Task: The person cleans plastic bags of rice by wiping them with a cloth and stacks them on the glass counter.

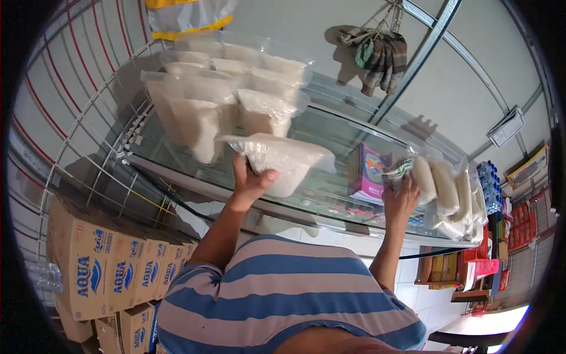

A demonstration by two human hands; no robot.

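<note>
My left hand [252, 182] is closed round the lower left side of a clear plastic bag of white grains [286, 165], held over the front edge of a glass counter [342, 133]. Behind it, several similar filled bags [203, 118] stand upright in rows at the counter's left end. At the right, my right hand [402, 194] is closed on a crumpled green and white striped cloth [398, 170]. That hand is between a purple box [371, 171] and a pile of long filled bags [445, 186].
A white wire rack [73, 138] rises at the left, with AQUA cartons [118, 265] below it. Dark cloths [383, 56] hang on the wall behind the counter. Blue-capped bottles [489, 186] and shelves of red goods [522, 227] stand at the right.
</note>
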